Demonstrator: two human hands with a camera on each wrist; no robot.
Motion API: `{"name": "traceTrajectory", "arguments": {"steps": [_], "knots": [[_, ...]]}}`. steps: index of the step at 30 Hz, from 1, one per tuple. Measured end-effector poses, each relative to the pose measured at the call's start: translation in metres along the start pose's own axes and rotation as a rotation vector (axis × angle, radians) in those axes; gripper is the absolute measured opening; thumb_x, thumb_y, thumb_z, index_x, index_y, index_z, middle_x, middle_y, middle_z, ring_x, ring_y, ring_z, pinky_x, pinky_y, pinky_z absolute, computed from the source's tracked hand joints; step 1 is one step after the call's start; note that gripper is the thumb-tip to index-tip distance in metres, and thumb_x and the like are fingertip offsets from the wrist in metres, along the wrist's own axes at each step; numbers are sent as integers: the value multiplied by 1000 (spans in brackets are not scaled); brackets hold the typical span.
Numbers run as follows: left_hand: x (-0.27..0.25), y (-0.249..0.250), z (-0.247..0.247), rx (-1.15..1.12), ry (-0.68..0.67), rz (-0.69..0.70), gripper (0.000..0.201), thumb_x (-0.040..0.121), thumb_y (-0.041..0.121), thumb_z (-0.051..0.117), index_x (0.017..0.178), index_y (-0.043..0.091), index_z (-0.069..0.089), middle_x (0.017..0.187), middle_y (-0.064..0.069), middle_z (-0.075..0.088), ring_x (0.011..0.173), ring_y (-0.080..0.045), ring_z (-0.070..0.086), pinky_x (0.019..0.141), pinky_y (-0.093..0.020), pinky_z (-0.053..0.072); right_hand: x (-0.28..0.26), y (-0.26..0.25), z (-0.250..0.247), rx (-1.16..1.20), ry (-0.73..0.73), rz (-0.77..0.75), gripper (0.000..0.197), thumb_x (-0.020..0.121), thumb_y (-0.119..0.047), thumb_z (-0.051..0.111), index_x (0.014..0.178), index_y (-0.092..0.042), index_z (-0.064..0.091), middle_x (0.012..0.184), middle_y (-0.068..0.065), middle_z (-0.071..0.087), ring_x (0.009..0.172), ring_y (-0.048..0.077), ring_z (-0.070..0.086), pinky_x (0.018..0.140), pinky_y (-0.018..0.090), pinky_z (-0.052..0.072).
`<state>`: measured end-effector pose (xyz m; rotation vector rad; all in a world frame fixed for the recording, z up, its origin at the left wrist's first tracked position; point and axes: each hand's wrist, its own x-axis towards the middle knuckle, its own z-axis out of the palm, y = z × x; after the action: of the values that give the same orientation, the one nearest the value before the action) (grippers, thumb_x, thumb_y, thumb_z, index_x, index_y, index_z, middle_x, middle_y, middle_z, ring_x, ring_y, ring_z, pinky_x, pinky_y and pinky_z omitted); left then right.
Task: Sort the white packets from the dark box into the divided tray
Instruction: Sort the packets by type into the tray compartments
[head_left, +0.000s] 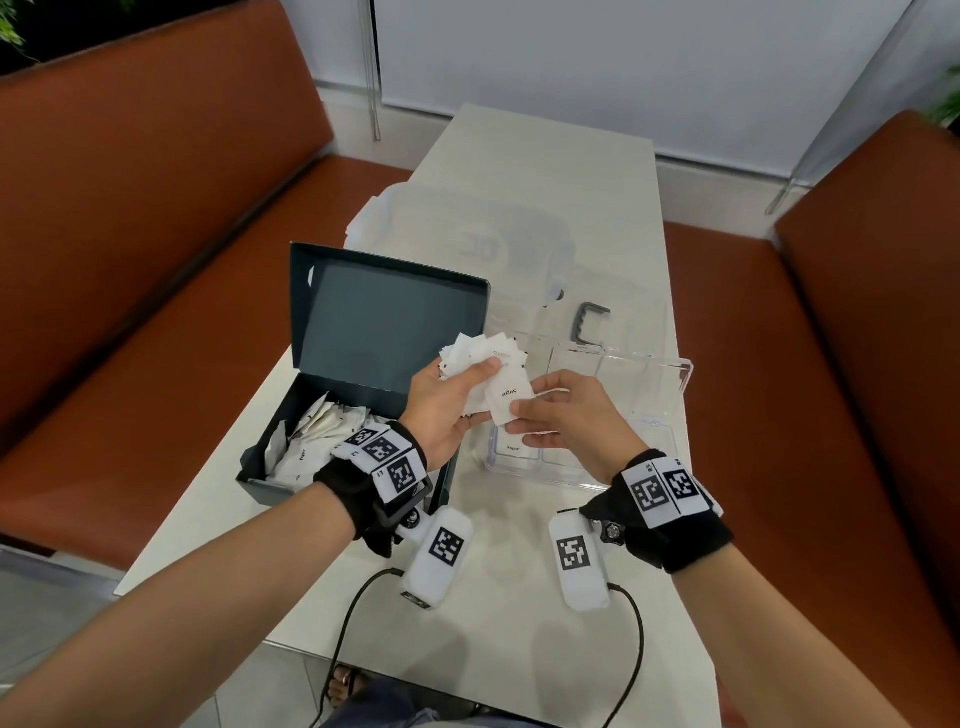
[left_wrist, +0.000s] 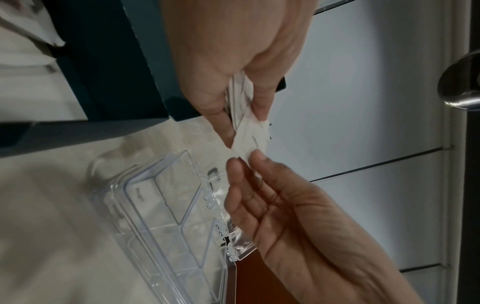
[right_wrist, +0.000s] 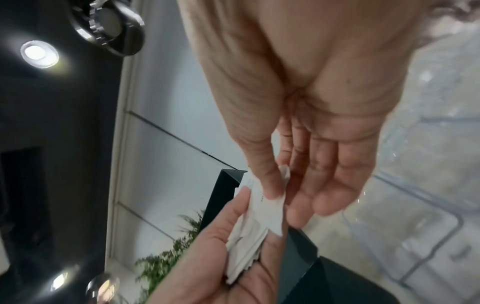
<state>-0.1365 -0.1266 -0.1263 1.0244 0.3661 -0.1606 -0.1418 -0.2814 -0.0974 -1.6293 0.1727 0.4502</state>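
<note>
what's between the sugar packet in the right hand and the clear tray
Nothing visible. The right hand pinches the sugar packet just above the open tray, whose lid is swung back.

pkts (head_left: 483, 358) white, blk print | box (head_left: 363, 332) dk teal | tray (head_left: 644, 374) clear | benches (head_left: 156, 218) rust-brown

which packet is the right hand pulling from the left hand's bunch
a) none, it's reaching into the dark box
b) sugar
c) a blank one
b: the right hand pinches a packet printed "Sugar", drawn from the bunch that the left hand holds above the tray.
</note>
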Motion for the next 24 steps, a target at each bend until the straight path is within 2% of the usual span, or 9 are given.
{"name": "traceTrajectory", "arguments": {"steps": [3, 7, 9, 11, 14, 16, 19, 21, 24], "knots": [[0, 1, 0, -31, 12, 3, 26, 87, 7, 70, 112, 12, 65, 113, -9, 72, 99, -23, 70, 68, -34, 60, 2, 0, -3, 136, 67, -17, 20, 84, -3, 68, 102, -3, 59, 98, 18, 69, 75, 24, 70, 66, 28, 57], [1, 3, -1, -80, -19, -17, 23, 86, 3, 70, 108, 10, 67, 108, -11, 73, 88, -28, 73, 68, -34, 60, 12, -10, -16, 216, 169, -106, 17, 88, 0, 61, 105, -4, 60, 102, 13, 68, 84, 23, 69, 68, 29, 58], [2, 4, -5, -68, -9, -9, 24, 87, 2, 69, 109, 10, 66, 106, -11, 74, 88, -30, 73, 69, -34, 60, 20, -15, -28, 36, 237, -198, 18, 89, 1, 60, 106, -5, 64, 100, 13, 68, 91, 25, 67, 73, 32, 59], [3, 5, -8, -60, 11, 1, 27, 87, 1, 69, 112, 9, 65, 107, -12, 73, 89, -31, 73, 69, -35, 60, 31, -17, -35, -343, 276, -281, 21, 87, -1, 63, 106, -10, 69, 97, 12, 69, 92, 23, 66, 77, 32, 56], [5, 5, -11, -57, 31, 5, 28, 87, 2, 69, 114, 8, 64, 108, -13, 72, 89, -32, 73, 72, -36, 61, 41, -10, -24, -760, 138, -312, 22, 86, 2, 62, 102, -9, 72, 98, 9, 70, 89, 16, 64, 81, 20, 47], [5, 4, -12, -51, 30, 6, 29, 87, 3, 70, 115, 8, 63, 108, -14, 72, 91, -32, 73, 73, -37, 61, 46, -1, -10, -888, 37, -322, 27, 87, 8, 53, 101, -5, 72, 100, 11, 70, 94, 21, 65, 83, 19, 47], [4, 2, -13, -53, 19, 7, 27, 87, 3, 70, 113, 8, 64, 107, -14, 73, 91, -32, 73, 72, -36, 60, 52, 13, 6, -1003, 6, -294, 34, 86, 8, 45, 103, -8, 70, 102, 10, 70, 101, 26, 62, 94, 36, 48], [4, 2, -14, -64, 18, 6, 26, 86, 3, 70, 112, 9, 65, 106, -13, 73, 91, -32, 73, 72, -36, 60, 56, 21, 11, -1080, 61, -258, 36, 86, 5, 45, 102, -15, 69, 101, 3, 70, 106, 26, 58, 98, 39, 39], [4, 3, -18, -74, 22, 8, 28, 87, 3, 69, 114, 8, 64, 106, -14, 73, 88, -31, 73, 70, -35, 60, 59, 33, 14, -1143, 103, -244, 33, 84, 2, 47, 96, -21, 68, 95, -5, 69, 102, 22, 57, 89, 38, 26]]}}
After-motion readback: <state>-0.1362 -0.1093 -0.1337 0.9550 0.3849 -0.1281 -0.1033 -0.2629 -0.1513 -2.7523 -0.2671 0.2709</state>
